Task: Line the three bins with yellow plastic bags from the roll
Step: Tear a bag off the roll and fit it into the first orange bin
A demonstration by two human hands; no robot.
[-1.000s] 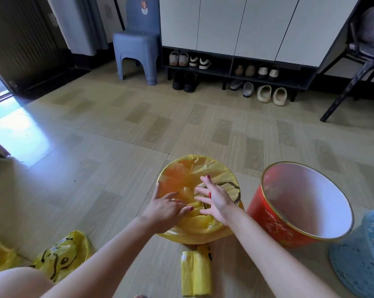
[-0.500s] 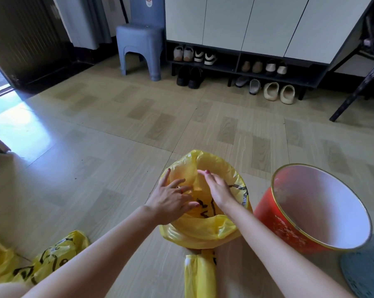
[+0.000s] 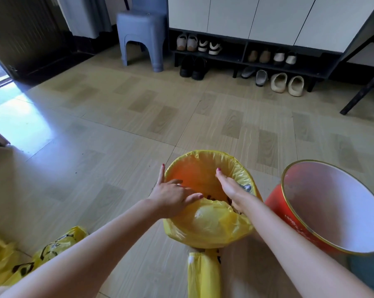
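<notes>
A yellow plastic bag [image 3: 205, 224] covers the bin in front of me, its mouth stretched over the far rim and its near part bunched over the front. My left hand [image 3: 171, 195] rests on the bag at the near-left rim with fingers spread. My right hand [image 3: 230, 187] reaches flat into the bag's opening, pressing the plastic inward. A red bin [image 3: 289, 211] with a gold rim and white inside stands unlined to the right. The folded yellow roll of bags [image 3: 203, 276] lies on the floor just below the lined bin.
Crumpled yellow bags [image 3: 37, 257] lie at lower left. A blue stool [image 3: 142, 37] and a shoe rack [image 3: 246, 59] with several pairs stand at the far wall. A dark chair leg [image 3: 362, 91] is at the right. A blue-grey bin edge [image 3: 373, 274] shows bottom right.
The bag, bunched across the bin's top a second ago, now hangs open inside it. My right hand has gone deeper into the opening; my left hand moved to the rim.
</notes>
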